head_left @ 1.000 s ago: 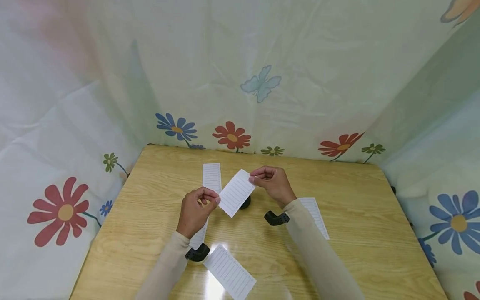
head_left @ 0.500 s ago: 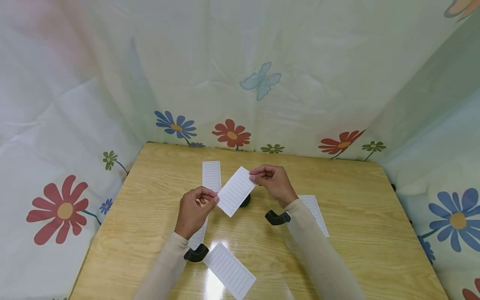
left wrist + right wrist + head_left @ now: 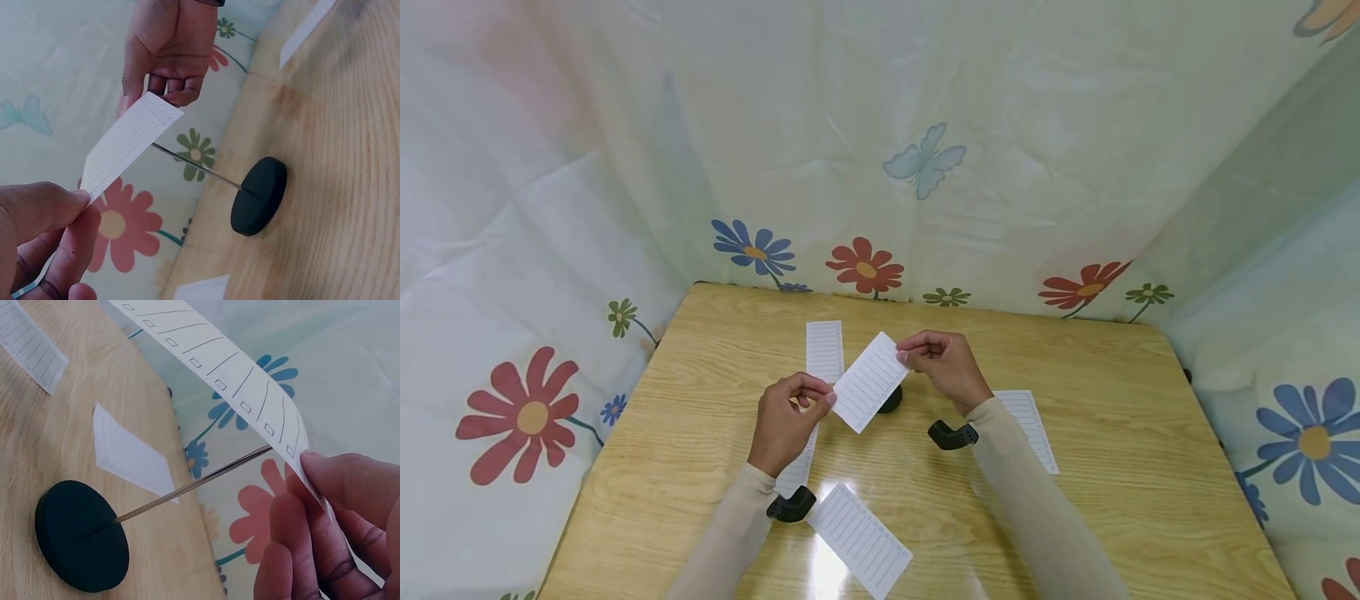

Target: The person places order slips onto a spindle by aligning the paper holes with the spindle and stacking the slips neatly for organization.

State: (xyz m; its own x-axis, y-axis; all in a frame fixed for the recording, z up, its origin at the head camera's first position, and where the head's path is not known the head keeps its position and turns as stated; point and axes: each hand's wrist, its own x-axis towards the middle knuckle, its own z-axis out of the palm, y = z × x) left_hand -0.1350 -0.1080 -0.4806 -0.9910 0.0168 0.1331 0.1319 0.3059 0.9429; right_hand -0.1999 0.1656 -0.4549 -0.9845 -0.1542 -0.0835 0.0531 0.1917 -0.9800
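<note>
"Around the whole work area: largest entry?"

"One pale hanging backdrop (image 3: pixel 1000 100), printed with red, blue and green flowers and a light-blue butterfly (image 3: pixel 925 162)."

"Next in size?"

"One wood-grain table (image 3: pixel 1120 417), light brown, bright reflection toward the near side."

"Arms and hands?"

"Two long beige sleeves (image 3: pixel 1037 500). Left hand (image 3: pixel 786 423), thumb and fingers pinching the left corner of a ruled checklist card (image 3: pixel 869 385). Right hand (image 3: pixel 949 368), pinching the opposite short end. Both grips narrow."

"Position of that card?"

"Raised off the table between the two hands, tilted, slightly bowed in the right wrist view."

"Loose stock?"

"Four white ruled cards, flat on the table: one far left (image 3: pixel 825 352), one partly hidden by the left hand (image 3: pixel 796 475), one near side (image 3: pixel 861 542), one partly behind the right sleeve (image 3: pixel 1032 429)."

"Hardware?"

"One spindle, thin metal rod (image 3: pixel 194 489) on a round black base (image 3: pixel 81 537), below the held card. Upper end hidden behind the card; contact, cannot tell."

"Smallest?"

"Two black wrist units (image 3: pixel 952 436), one per wrist."
</note>
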